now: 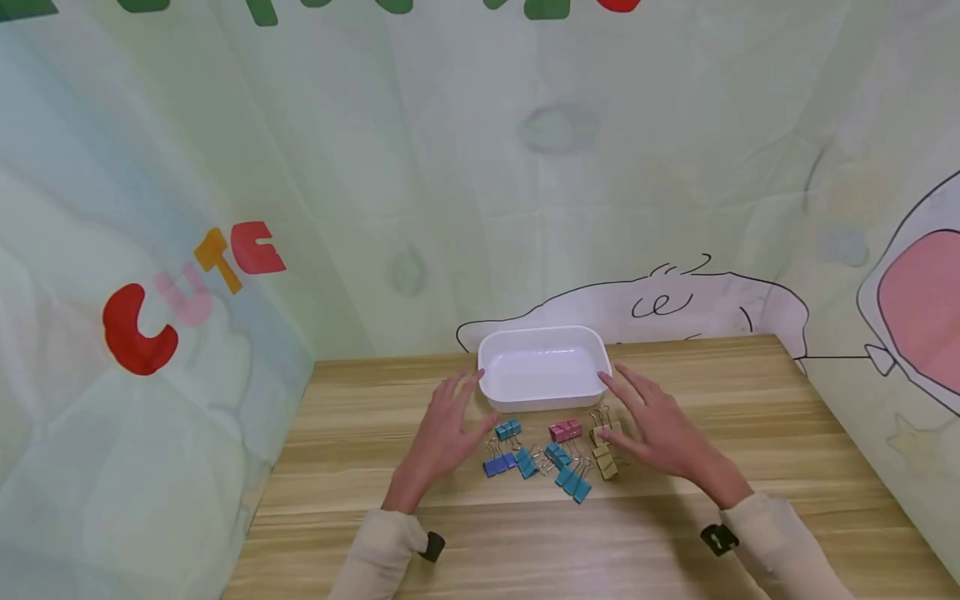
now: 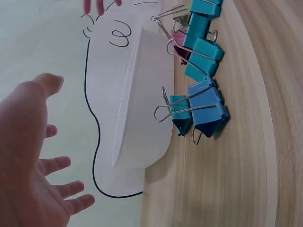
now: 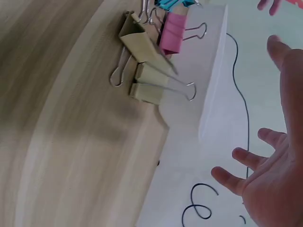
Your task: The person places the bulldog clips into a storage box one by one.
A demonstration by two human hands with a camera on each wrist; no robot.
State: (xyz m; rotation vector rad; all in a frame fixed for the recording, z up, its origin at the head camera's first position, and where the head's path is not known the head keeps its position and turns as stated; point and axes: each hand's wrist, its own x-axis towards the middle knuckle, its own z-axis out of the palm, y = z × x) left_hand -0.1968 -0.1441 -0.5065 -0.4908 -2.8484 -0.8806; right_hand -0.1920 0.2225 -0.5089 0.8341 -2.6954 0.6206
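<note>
Both hands spread at the two sides of a white rectangular tray (image 1: 543,402). My left hand (image 1: 444,429) has its fingers extended by the tray's left end; nothing is in it. Likewise bare, my right hand (image 1: 663,429) reaches toward the right end with fingers apart. Between them, in front of the tray, lie several binder clips. A dark blue clip (image 2: 208,106) and a teal clip (image 1: 507,429) are nearest the left hand. Two beige clips, one in front (image 1: 605,462), lie by the right thumb. A pink clip (image 3: 173,33) and more teal clips (image 1: 573,483) sit in the middle.
The wood-grain table (image 1: 337,533) carries everything. A printed cloth (image 1: 450,208) with letters and cartoon drawings hangs behind it and along its sides. Dark straps (image 1: 720,539) sit on both wrists, by light sleeves (image 1: 780,542).
</note>
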